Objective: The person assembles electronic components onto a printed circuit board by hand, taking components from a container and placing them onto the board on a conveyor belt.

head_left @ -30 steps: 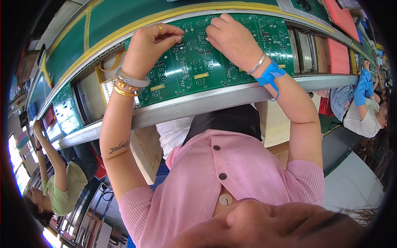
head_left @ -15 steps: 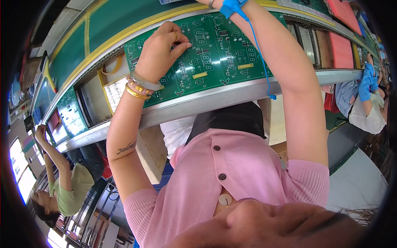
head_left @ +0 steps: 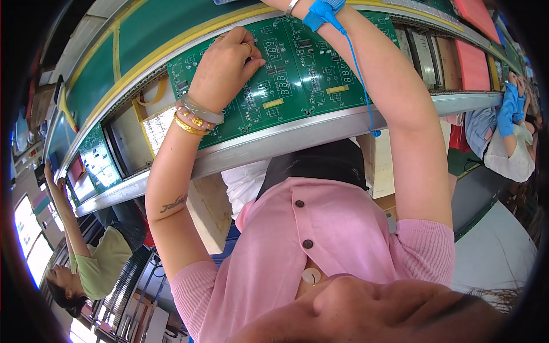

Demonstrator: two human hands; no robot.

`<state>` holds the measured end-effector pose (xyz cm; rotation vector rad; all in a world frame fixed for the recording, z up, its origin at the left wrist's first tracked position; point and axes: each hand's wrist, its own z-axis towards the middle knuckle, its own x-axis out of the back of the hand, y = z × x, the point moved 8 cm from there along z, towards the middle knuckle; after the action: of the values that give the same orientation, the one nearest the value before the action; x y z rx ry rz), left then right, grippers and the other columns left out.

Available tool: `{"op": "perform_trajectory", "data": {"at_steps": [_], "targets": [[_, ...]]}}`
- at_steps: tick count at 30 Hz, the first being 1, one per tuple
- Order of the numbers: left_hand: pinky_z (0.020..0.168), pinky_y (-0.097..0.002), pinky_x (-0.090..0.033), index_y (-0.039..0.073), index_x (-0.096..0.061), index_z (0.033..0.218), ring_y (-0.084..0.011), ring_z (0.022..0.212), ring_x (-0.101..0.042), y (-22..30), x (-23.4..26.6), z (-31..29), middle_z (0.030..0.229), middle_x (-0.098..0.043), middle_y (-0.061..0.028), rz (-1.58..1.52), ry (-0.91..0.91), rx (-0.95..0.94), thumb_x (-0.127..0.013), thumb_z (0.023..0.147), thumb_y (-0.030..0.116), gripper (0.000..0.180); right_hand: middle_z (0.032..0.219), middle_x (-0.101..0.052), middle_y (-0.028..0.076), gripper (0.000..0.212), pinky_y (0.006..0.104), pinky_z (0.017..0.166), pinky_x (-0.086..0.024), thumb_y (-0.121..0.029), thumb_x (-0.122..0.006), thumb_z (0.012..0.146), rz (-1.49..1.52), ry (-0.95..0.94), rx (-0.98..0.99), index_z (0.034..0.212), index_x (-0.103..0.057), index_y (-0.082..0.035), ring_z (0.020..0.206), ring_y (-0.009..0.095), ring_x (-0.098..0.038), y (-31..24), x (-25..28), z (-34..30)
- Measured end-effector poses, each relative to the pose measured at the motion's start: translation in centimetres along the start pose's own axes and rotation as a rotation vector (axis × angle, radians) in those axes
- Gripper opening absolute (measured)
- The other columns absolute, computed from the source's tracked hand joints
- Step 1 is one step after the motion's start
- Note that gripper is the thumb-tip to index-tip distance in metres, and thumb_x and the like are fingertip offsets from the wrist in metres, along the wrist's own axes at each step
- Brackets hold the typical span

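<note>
A large green circuit board (head_left: 289, 103) with several digit displays and small yellow parts lies in front of me on the rail line. My left hand (head_left: 230, 67) rests over its left half, fingers curled and thumb close to them; whatever they may hold is hidden. A ring and several bangles are on that hand and wrist. My right forearm reaches across the board's right part, a blue wrist strap (head_left: 325, 14) with a blue cord around it. Only the base of my right hand (head_left: 279, 3) shows at the upper edge; its fingers are cut off.
A metal rail (head_left: 274, 132) runs along the near side. Another green board (head_left: 98, 157) lies farther left on the line, near a co-worker (head_left: 106, 260). Pink-red foam sheets (head_left: 472, 66) sit at right, near another person's blue-sleeved arm (head_left: 508, 111). A yellow-handled tool (head_left: 67, 108) lies at far left.
The board has shifted slightly left in view. My right forearm has moved a little left and its hand farther out past the upper edge. My left hand stays curled over the board.
</note>
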<state>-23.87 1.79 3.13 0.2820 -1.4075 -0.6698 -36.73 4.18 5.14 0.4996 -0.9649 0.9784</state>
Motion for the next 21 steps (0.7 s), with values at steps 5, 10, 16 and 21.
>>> {"op": "perform_trajectory", "data": {"at_steps": [5, 10, 16, 21], "targets": [[0.071, -0.0368, -0.049, 0.000, -0.065, 0.084, -0.0278, 0.081, -0.060, 0.8, -0.2, 0.1, 0.095, -0.056, -0.0087, 0.141, -0.061, -0.123, -0.069, 0.076, 0.009, 0.013, 0.085, -0.064, 0.015, 0.015, 0.0398, 0.079, -0.049, -0.013, -0.056, 0.080, 0.127, -0.122, -0.091, 0.075, -0.068, -0.004, 0.090, 0.029, -0.062, -0.7, 0.7, 0.1], [0.072, -0.0384, -0.048, 0.000, -0.064, 0.082, -0.0290, 0.082, -0.060, 1.5, -0.4, 0.5, 0.096, -0.055, -0.0090, 0.209, -0.114, -0.140, -0.068, 0.076, 0.008, 0.011, 0.082, -0.066, 0.016, 0.017, 0.0391, 0.075, -0.051, -0.012, -0.054, 0.080, -0.007, -0.078, 0.008, 0.076, -0.068, -0.003, 0.086, 0.029, -0.064, -0.3, -1.9, 0.4], [0.071, -0.0392, -0.048, 0.000, -0.063, 0.081, -0.0294, 0.081, -0.059, 1.2, -0.4, 0.3, 0.095, -0.055, -0.0090, 0.204, -0.114, -0.119, -0.068, 0.076, 0.009, 0.012, 0.079, -0.066, 0.017, 0.016, 0.0403, 0.071, -0.052, -0.011, -0.051, 0.082, 0.046, -0.116, -0.019, 0.078, -0.064, -0.003, 0.079, 0.031, -0.064, -0.8, -1.0, 0.7], [0.070, -0.0400, -0.048, 0.000, -0.062, 0.079, -0.0294, 0.081, -0.060, 1.7, -0.4, 0.5, 0.095, -0.055, -0.0090, 0.227, -0.107, -0.159, -0.068, 0.076, 0.010, 0.012, 0.076, -0.063, 0.017, 0.012, 0.0423, 0.069, -0.050, -0.012, -0.053, 0.083, 0.246, 0.006, -0.085, 0.078, -0.058, -0.004, 0.078, 0.034, -0.062, -1.8, 4.0, 0.6]]}}
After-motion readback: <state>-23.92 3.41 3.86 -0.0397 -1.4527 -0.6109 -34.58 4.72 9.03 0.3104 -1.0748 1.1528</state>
